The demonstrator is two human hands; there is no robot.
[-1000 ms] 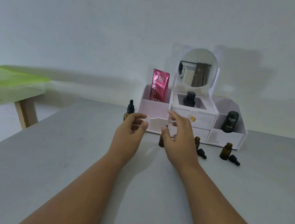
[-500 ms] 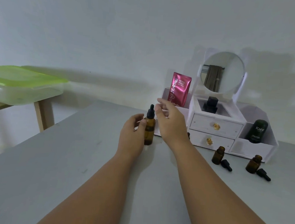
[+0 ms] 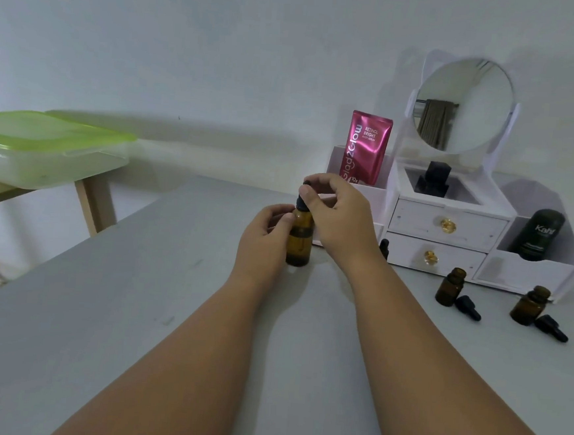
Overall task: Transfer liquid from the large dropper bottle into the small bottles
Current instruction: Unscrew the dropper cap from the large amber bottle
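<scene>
The job is just starting. Just left of the white drawer box [image 3: 446,226] stands the big brown glass dropper bottle [image 3: 299,244]. The left hand [image 3: 265,239] curls its fingers round it. The right hand [image 3: 342,218] pinches its black cap [image 3: 299,205]. Two small brown glass bottles [image 3: 449,288] [image 3: 530,306] wait open in front of the box.

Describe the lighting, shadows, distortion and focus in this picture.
Head view: dim, soft, bluish light, no glare; the organiser and mirror cast broad soft shadows on the wall; the wide-angle lens swells the near forearms and skews the organiser; focus is sharp, the pouch print readable; the left hand gripping the bottle and right hand pinching its cap show no motion blur.
</scene>
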